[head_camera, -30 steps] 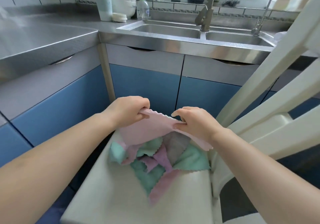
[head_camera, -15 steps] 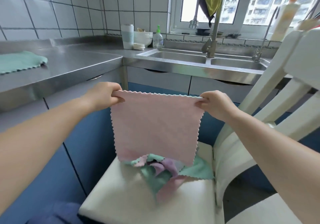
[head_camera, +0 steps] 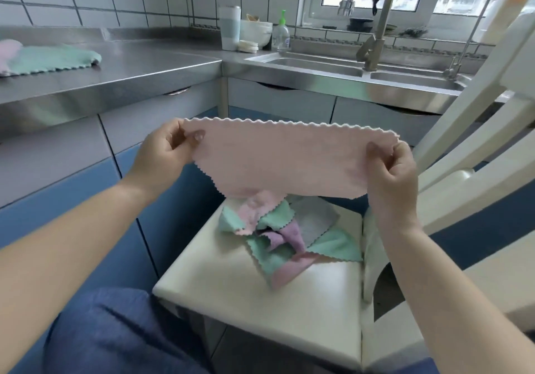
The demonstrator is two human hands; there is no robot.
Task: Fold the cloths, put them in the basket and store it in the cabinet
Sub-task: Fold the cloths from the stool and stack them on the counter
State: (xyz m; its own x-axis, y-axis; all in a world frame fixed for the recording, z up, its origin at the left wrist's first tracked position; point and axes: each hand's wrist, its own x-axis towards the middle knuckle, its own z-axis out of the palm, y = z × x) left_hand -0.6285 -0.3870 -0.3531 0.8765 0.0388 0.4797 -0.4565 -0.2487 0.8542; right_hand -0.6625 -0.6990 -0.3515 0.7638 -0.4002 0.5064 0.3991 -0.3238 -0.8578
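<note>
A pink cloth [head_camera: 278,159] with zigzag edges is stretched out in the air, folded over into a wide band. My left hand [head_camera: 165,153] pinches its left end and my right hand [head_camera: 390,171] pinches its right end. Below it, a loose pile of several cloths [head_camera: 283,234] in green, pink, purple and grey lies on a white chair seat [head_camera: 260,301]. Folded green and pink cloths [head_camera: 49,58] rest on the steel counter at far left. No basket is in view.
A steel counter [head_camera: 144,66] runs along the left and back, with a double sink [head_camera: 333,66] and tap. A tumbler [head_camera: 230,27], bowl and soap bottle stand by the sink. Blue cabinet doors [head_camera: 72,200] sit below. The chair back [head_camera: 477,130] rises at right.
The pink cloth was lifted off the pile and held hanging full length; now its lower half is brought up so it forms a shorter band between my hands. The view has tilted up.
</note>
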